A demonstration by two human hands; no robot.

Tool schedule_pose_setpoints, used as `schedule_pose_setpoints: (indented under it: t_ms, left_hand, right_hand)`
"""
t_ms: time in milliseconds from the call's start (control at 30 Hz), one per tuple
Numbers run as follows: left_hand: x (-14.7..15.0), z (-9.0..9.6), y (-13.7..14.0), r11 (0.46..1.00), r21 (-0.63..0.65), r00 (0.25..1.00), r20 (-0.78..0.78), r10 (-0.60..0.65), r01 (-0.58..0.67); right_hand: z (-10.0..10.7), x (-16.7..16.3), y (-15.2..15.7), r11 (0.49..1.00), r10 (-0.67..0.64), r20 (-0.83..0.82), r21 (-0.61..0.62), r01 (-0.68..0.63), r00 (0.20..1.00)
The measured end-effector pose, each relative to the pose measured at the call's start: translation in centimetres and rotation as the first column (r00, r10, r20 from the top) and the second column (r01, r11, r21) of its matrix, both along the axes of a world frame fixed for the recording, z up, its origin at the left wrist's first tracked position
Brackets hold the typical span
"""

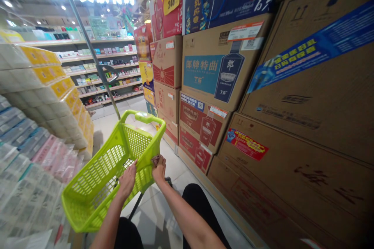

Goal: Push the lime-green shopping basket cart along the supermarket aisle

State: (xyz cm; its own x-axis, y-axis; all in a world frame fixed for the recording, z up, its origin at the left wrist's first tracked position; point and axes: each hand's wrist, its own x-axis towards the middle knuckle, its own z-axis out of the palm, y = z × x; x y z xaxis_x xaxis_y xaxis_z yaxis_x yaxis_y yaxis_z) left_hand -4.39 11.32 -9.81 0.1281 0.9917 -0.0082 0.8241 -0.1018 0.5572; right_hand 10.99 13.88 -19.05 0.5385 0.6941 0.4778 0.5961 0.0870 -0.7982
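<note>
A lime-green plastic shopping cart (146, 155) with a perforated basket stands in front of me, turned at an angle. My left hand (127, 179) grips the near rim of its basket, fingers curled over the edge. Against the outer side wall, close below the handle end, my right hand (159, 168) is closed on a crumpled brownish cloth (156, 159). The cloth touches the green plastic. Its full shape is hidden by my fingers. Light shows through the slots of the basket.
Stacked cardboard liquor boxes (204, 70) line the right side. On the left rise piles of packaged tissue paper (58, 85). A metal pole (87, 39) leans upward behind the cart. Shelves of small goods (108, 62) stand at the back. My knees (201, 206) are bent close below.
</note>
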Motion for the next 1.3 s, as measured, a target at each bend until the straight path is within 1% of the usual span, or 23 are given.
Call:
schedule_pose_setpoints:
  t_ms: [100,167,200,267,333,367,533,567,700,767,867,900,1033,1100,1133,1200,1267,1300]
  left_hand:
    - [0.1,0.3,0.4,1.0,-0.012,1.0,0.013,-0.026,0.027]
    - [0.3,0.7,0.4,0.999,-0.022,0.999,0.027,-0.033,0.033]
    - [0.5,1.0,0.4,0.999,-0.025,0.999,0.033,-0.029,0.03]
    - [0.8,1.4,0.3,0.999,-0.027,0.999,0.041,-0.02,0.021]
    - [1.0,1.7,0.1,0.999,-0.027,0.998,0.049,-0.027,0.028]
    - [1.0,1.7,0.1,0.999,-0.026,0.998,0.053,-0.034,0.035]
    - [0.8,1.5,0.1,0.998,-0.037,0.998,0.037,-0.05,0.052]
    - [0.7,1.3,0.1,0.998,-0.041,0.998,0.031,-0.051,0.052]
    - [0.5,0.6,0.2,0.997,-0.043,0.998,-0.001,-0.061,0.061]
    - [0.5,0.5,0.2,0.997,-0.038,0.998,-0.019,-0.067,0.067]
    - [0.6,0.6,0.0,0.997,-0.036,0.997,-0.029,-0.068,0.067]
    - [0.6,0.7,-0.1,0.997,-0.038,0.997,-0.03,-0.066,0.064]
    - [0.7,0.9,-0.4,0.998,-0.02,0.998,0.0,-0.061,0.061]
    - [0.8,0.8,-0.4,0.999,-0.006,0.998,0.029,-0.048,0.048]
    - [0.9,0.8,-0.4,0.999,-0.006,0.999,0.038,-0.035,0.036]
    - [1.1,0.8,-0.4,1.0,-0.01,0.999,0.041,-0.016,0.017]
    - [1.0,0.8,-0.6,1.0,-0.004,0.999,0.022,-0.029,0.029]
    - [0.8,0.7,-0.8,0.999,0.002,0.999,0.006,-0.046,0.046]
  right_hand:
    - [1.7,0.0,0.2,0.999,-0.028,-0.075,0.024,0.03,0.997]
    - [2.6,-0.1,0.4,0.999,-0.005,-0.066,0.051,0.008,0.998]
    - [2.8,-0.2,0.4,0.999,0.007,-0.068,0.042,-0.004,0.998]
    - [2.6,-0.2,0.3,0.999,0.023,-0.091,-0.022,-0.025,0.996]
    - [2.5,-0.2,0.3,0.996,0.022,-0.12,-0.088,-0.033,0.993]
    - [2.6,-0.1,0.3,0.995,0.016,-0.126,-0.097,-0.028,0.992]
    - [3.8,0.2,0.3,1.0,0.012,-0.04,0.027,-0.011,0.999]
    - [3.7,0.2,0.2,1.0,0.016,-0.021,0.024,-0.016,1.0]
    - [3.2,0.3,-0.4,0.997,0.051,-0.007,-0.063,-0.051,0.999]
    - [3.8,0.3,-0.5,0.997,0.06,-0.006,-0.042,-0.06,0.998]
    - [4.8,0.3,-0.6,0.999,0.037,0.017,0.037,-0.038,0.999]
    - [4.8,0.4,-0.7,0.999,0.034,0.026,0.033,-0.034,0.999]
    - [3.5,0.8,-1.4,0.99,0.082,0.04,-0.119,-0.077,0.996]
    - [3.2,1.0,-1.5,0.984,0.09,0.035,-0.156,-0.083,0.995]
    - [3.2,1.0,-1.5,0.986,0.085,0.037,-0.145,-0.079,0.996]
    - [3.6,0.9,-1.3,0.994,0.081,0.055,-0.073,-0.076,0.995]
    - [3.7,0.6,-1.4,0.997,0.075,0.072,-0.004,-0.075,0.995]
    - [3.5,0.5,-1.5,0.997,0.08,0.076,0.008,-0.08,0.994]
